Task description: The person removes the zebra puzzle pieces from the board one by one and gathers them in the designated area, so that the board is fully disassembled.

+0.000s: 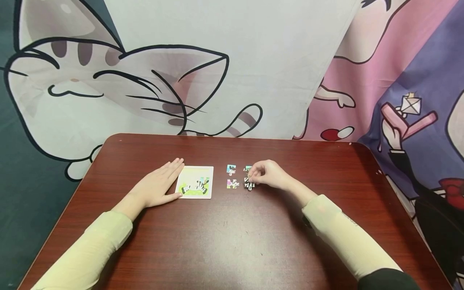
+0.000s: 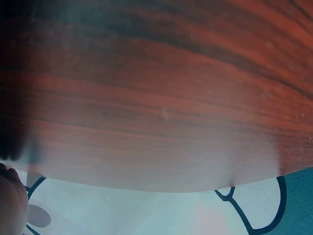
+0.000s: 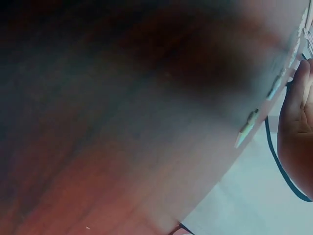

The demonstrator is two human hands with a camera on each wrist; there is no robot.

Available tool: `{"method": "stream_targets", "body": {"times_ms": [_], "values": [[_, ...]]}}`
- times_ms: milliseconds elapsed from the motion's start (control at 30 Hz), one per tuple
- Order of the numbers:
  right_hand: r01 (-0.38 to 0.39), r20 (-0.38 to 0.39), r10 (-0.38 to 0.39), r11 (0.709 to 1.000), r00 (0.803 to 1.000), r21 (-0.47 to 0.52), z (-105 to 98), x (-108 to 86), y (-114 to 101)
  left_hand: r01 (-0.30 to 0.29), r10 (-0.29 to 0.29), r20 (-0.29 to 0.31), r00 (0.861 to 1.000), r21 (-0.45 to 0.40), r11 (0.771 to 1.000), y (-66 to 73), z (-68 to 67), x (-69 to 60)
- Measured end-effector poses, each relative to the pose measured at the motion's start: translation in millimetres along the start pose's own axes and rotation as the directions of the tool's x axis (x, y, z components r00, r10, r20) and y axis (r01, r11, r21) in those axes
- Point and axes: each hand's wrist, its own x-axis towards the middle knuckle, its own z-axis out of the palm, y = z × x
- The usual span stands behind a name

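A white-bordered puzzle board with a partly filled zebra picture lies left of centre in the head view. My left hand, fingers straight, rests along its left edge. Right of the board, my right hand pinches a black-and-white striped piece with thumb and fingertips, low over the table. Under the fingers, a green piece is partly hidden. Two loose pieces lie between board and right hand: a blue one and a pink-and-white one. The wrist views show only parts of the hands.
The brown wooden table has rounded far corners. Behind its far edge hangs a cloth printed with a cartoon cat and other figures. In the right wrist view, a loose piece appears edge-on near the table's edge.
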Motion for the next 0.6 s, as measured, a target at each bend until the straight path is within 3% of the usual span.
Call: {"method": "stream_targets", "body": {"times_ms": [300,600], "values": [[-0.015,-0.020,0.013,0.994,1.000,-0.107,5,-2.4,9,-0.004,0.004,0.002,1.000,0.001,1.000,-0.1,0.4,0.7],[0.006,-0.069,-0.025,0.964,0.997,-0.266,8,-3.2,11,-0.004,0.004,0.003,1.000,0.000,1.000,0.4,-0.4,0.1]]}}
